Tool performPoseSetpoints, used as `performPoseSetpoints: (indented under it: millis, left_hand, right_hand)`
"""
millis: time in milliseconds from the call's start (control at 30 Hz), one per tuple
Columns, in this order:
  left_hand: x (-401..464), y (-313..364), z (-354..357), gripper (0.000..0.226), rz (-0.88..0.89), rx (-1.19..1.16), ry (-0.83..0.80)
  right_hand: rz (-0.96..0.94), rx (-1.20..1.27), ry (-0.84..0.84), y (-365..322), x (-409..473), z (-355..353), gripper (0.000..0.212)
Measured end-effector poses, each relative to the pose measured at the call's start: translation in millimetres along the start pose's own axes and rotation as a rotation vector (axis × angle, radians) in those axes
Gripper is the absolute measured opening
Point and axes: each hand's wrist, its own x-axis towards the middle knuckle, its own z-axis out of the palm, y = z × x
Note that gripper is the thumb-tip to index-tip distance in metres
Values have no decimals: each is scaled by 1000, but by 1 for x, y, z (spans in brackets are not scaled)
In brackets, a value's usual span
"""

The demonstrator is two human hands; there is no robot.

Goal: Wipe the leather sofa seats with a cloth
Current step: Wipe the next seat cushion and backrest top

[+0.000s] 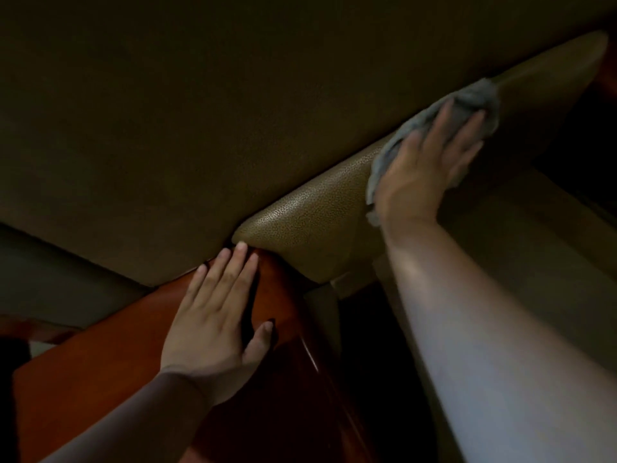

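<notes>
A dark olive leather sofa cushion (pixel 207 121) fills the upper part of the head view. A narrower padded leather strip (pixel 320 225) runs diagonally from the centre up to the right. On that strip lies a grey cloth (pixel 474 98), and my right hand (pixel 430 162) presses flat on it with straight fingers. My left hand (pixel 217 322) rests flat, fingers straight, on the polished reddish wooden armrest (pixel 110 369) at the lower left. The cloth's lower part is hidden under my right hand.
A lower leather cushion surface (pixel 50 272) shows at the left edge. Right of the padded strip a pale ledge (pixel 541 235) runs along, with deep shadow (pixel 374 379) beneath. The scene is dim.
</notes>
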Motion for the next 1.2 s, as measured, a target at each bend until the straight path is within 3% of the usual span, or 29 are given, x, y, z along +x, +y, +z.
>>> performPoseSetpoints:
  millis: [67, 200, 300, 400, 467, 533, 633, 767, 833, 967, 1033, 1133, 1200]
  left_hand:
    - [0, 1, 0, 88, -5, -6, 9]
    - [0, 0, -1, 91, -15, -18, 7]
    - [-2, 1, -4, 93, -35, -63, 36]
    - [-3, 2, -5, 92, -44, -64, 34]
    - [-2, 2, -6, 92, -45, -49, 21]
    - [-1, 2, -6, 92, -42, -36, 5]
    - [-2, 1, -4, 92, -40, -27, -1]
    - [-3, 2, -5, 91, -75, -35, 4]
    - [-3, 3, -6, 91, -81, -41, 8]
    - [-3, 2, -6, 91, -71, -67, -6]
    - [-2, 2, -6, 90, -75, -56, -19]
    - [-5, -3, 2, 90, -17, -3, -25]
    - [-5, -3, 4, 90, -28, -8, -39]
  right_hand:
    - [-64, 86, -6, -28, -52, 6, 64]
    - [-261, -57, -287, -41, -124, 9, 83]
    - [-268, -117, -91, -19, -77, 1, 81]
    - [16, -21, -13, -26, -39, 0, 77]
    - [46, 4, 37, -45, -54, 8, 72]
    - [-106, -46, -15, -58, -102, 18, 72]
    - [-293, -181, -250, -61, -172, 26, 88]
    - [-396, -199, -294, -45, -157, 24, 104]
    - [-291, -148, -226, -40, -137, 17, 112]
    - [382, 268, -163, -59, -101, 16, 114]
    - [486, 306, -208, -78, -122, 18, 108]
    - [543, 383, -409, -101, -175, 24, 99]
    - [708, 399, -482, -106, -169, 31, 96]
